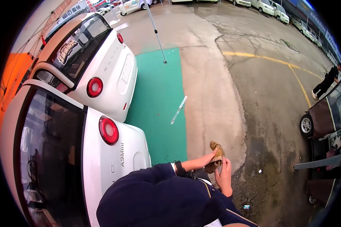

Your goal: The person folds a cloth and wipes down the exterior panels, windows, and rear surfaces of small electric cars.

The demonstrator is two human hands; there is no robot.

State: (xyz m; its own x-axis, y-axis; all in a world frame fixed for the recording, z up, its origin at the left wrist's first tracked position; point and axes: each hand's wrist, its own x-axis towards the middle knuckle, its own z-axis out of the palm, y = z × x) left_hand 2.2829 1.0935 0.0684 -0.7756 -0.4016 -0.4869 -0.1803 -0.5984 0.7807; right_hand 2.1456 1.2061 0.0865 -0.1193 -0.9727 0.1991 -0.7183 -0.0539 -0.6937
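A brown, bunched-up cloth (pixel 216 148) is in front of my body, low in the head view. My left hand (pixel 206 160) comes in from the left, a dark band on its wrist, and its fingers are closed round the cloth's side. From below right, my right hand (pixel 224 176) pinches the lower edge of the same cloth. Its fingertips are partly hidden behind the folds. The cloth's upper end sticks up beyond both hands.
At left stand two white cars (pixel 98 159) with round red tail lights. A clear strip (pixel 179 110) lies on the green ground (pixel 155 83), near a metal pole (pixel 156 32). At right are a person (pixel 326 81) in dark clothes and dark-covered vehicles (pixel 322 119).
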